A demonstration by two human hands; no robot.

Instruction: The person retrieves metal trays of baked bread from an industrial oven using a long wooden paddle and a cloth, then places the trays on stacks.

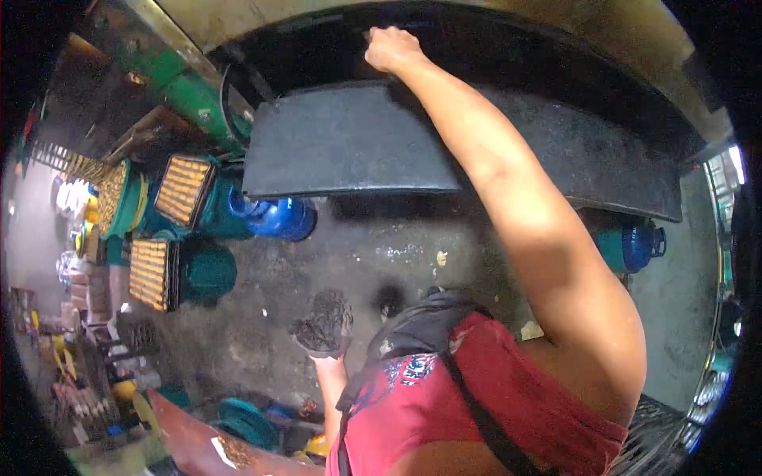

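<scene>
My right arm reaches across a dark grey flat-topped surface (341, 143). At its end my right hand (393, 49) is closed in a fist in front of a black curved panel (508, 59) at the back. What the fist holds, if anything, is too small to make out. Low at my left side, my left hand (327, 354) is darkened and cups a black, crumpled, lumpy mass (324, 321). Whether that mass is a cloth or some soft stuff I cannot tell. It hangs over the floor, apart from the grey surface.
Blue rounded containers (284, 219) stand under the surface's left end, another blue container (637, 249) under its right. Further left, slatted yellow-brown trays (184, 190) rest by green tubs (208, 274). A reddish-brown board (186, 428) lies at lower left. The floor (270, 341) is stained.
</scene>
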